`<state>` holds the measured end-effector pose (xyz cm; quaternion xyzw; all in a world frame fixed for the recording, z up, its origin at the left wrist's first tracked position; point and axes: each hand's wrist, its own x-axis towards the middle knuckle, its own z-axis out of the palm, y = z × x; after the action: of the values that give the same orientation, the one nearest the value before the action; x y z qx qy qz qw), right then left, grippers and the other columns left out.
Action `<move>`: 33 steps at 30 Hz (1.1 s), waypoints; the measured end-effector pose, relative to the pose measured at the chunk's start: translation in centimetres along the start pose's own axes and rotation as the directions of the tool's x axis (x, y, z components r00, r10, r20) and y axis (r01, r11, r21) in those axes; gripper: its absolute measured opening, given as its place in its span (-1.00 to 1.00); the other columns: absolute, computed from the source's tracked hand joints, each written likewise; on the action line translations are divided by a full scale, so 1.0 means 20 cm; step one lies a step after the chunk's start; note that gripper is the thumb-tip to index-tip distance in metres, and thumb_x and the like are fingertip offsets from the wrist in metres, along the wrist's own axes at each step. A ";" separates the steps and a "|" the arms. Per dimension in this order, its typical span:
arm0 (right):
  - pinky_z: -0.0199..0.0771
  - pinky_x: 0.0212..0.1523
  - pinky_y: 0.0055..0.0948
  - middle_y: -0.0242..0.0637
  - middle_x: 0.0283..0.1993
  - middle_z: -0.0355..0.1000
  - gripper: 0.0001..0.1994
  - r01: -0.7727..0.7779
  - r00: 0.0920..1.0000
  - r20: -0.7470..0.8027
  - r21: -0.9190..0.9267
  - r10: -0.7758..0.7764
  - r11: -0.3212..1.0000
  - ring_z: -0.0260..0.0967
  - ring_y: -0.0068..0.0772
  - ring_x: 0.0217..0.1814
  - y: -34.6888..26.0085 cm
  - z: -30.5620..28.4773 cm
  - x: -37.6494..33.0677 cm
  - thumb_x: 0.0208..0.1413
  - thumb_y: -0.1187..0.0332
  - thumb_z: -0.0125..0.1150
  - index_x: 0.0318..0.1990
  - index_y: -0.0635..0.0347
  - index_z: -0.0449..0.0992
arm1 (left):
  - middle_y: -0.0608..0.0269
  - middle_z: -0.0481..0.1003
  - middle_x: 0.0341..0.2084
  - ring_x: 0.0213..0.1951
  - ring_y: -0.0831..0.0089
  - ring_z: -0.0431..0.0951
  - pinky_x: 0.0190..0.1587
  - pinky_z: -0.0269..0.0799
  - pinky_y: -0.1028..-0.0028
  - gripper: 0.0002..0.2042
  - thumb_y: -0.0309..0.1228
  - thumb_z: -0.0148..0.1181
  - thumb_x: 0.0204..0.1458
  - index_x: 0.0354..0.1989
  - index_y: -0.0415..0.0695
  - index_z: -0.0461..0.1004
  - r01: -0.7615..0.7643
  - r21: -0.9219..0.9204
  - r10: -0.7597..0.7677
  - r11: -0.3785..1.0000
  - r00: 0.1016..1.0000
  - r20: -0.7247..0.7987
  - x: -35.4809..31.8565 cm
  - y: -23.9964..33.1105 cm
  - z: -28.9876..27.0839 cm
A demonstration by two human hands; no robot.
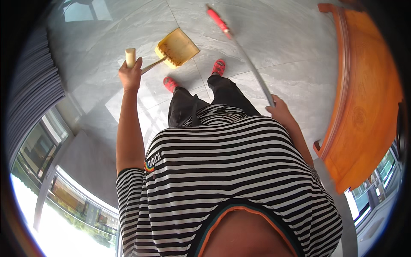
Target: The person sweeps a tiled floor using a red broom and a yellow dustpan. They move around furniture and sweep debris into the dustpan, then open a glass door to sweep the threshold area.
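My left hand (130,76) is closed around the handle of a long-handled dustpan, whose cream grip end (130,57) sticks up above the fist. The yellowish dustpan (180,46) rests on the floor ahead of my feet, with some dark bits in its pan. In my right hand (280,110) is the grey pole of a broom (252,68), fingers wrapped round it. The pole slants forward and left to a red head (218,20) over the floor, a little right of the dustpan. Its bristles are hard to make out.
Grey marble-look tiles (274,38) make up the floor. An orange wooden piece of furniture (364,98) stands close on my right. Grey pleated curtains (34,85) and windows (77,205) are along the left. My feet wear red clogs (170,83).
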<state>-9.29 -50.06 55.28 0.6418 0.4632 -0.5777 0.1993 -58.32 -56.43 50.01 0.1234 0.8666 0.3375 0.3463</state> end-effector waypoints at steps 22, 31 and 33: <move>0.39 -0.19 -0.29 0.02 -0.36 0.42 -0.63 0.175 0.973 0.174 -0.117 -0.153 0.978 0.42 -0.11 -0.26 -0.41 1.39 -0.31 -0.17 0.43 0.08 -0.12 0.33 0.32 | 0.12 0.47 -0.65 -0.59 0.37 0.43 -0.41 0.37 0.39 -0.67 -0.19 0.25 -0.18 -0.46 -0.27 0.49 -0.354 0.420 0.228 0.836 0.919 0.321 0.31 0.05 -0.98; 0.32 -0.74 -0.44 -0.25 -0.60 0.31 -0.49 -0.057 0.997 0.049 -0.005 0.057 0.998 0.27 -0.46 -0.73 -0.70 1.13 -0.59 -0.17 0.45 0.17 0.05 0.16 0.30 | 0.27 0.39 -0.73 -0.67 0.56 0.30 -0.56 0.26 0.49 -0.74 -0.29 0.29 -0.16 -0.55 -0.26 0.44 -0.261 0.246 0.198 0.933 0.947 0.255 0.42 -0.21 -1.24; 0.22 -0.84 -0.47 -0.31 -0.66 0.26 -0.51 -0.094 0.994 -0.055 0.069 0.097 0.993 0.20 -0.51 -0.78 -0.70 1.00 -0.48 -0.11 0.41 0.19 0.05 0.23 0.26 | 0.37 0.31 -0.77 -0.73 0.64 0.24 -0.67 0.14 0.57 -0.78 -0.37 0.28 -0.13 -0.59 -0.23 0.38 -0.172 0.137 0.138 0.976 0.963 0.231 0.42 -0.26 -1.31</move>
<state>-30.97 -62.55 63.05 0.6862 0.4181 -0.5636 0.1916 -82.34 -69.54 56.16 0.2542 0.8341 0.2792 0.4020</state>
